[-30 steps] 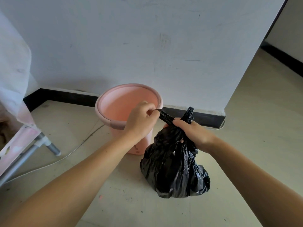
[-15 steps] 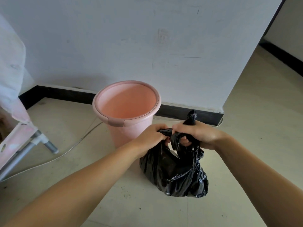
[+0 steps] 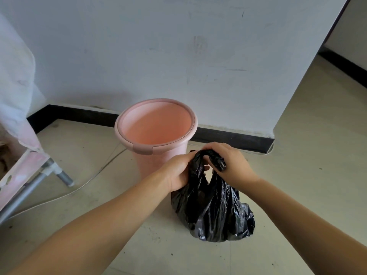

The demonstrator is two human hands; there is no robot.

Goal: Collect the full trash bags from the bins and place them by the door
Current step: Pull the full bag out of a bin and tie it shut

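The black trash bag sits on the pale tiled floor, just in front and to the right of the pink bin, its body crumpled and bulging at the bottom. Its gathered top is drawn up into a twisted loop between the two hands. The left hand is clenched around the left strand of the neck, fingers curled tight on the plastic. The right hand is closed over the top of the loop, with a bunched black end poking out under its fingers. Half a second ago a free tail of the bag stood up above the right hand; now that tail is folded down under the hand, and the loop arches over between the two fists. The hands have also come slightly closer to each other. The bin stands upright and empty, with no liner, close to the white wall and its black skirting. A thin white cable runs along the floor to the left, past a metal leg of a pink-draped frame.
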